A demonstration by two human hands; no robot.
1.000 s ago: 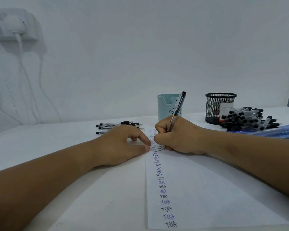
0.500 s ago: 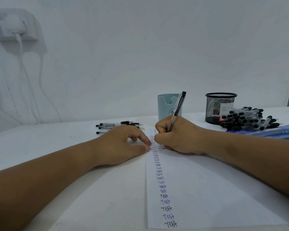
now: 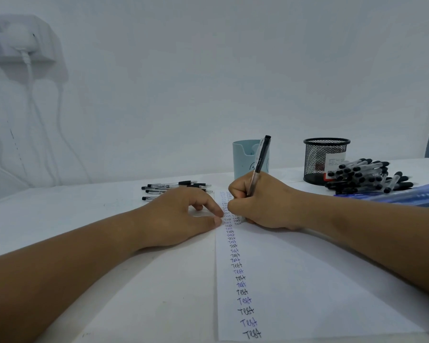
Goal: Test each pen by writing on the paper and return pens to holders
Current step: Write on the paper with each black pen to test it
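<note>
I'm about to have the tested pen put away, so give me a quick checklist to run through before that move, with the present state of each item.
1. Pen gripped firmly in the right hand: ok.
2. Left hand steadying the paper at its left edge: ok.
3. Latest "Test" mark finished: cannot tell, the right hand covers the tip.
4. Teal holder upright and within view behind the hand: ok.
5. Mesh holder upright: ok, though the pile of pens lies against its front.
6. Pen's ink colour, to choose the holder: cannot tell.
</note>
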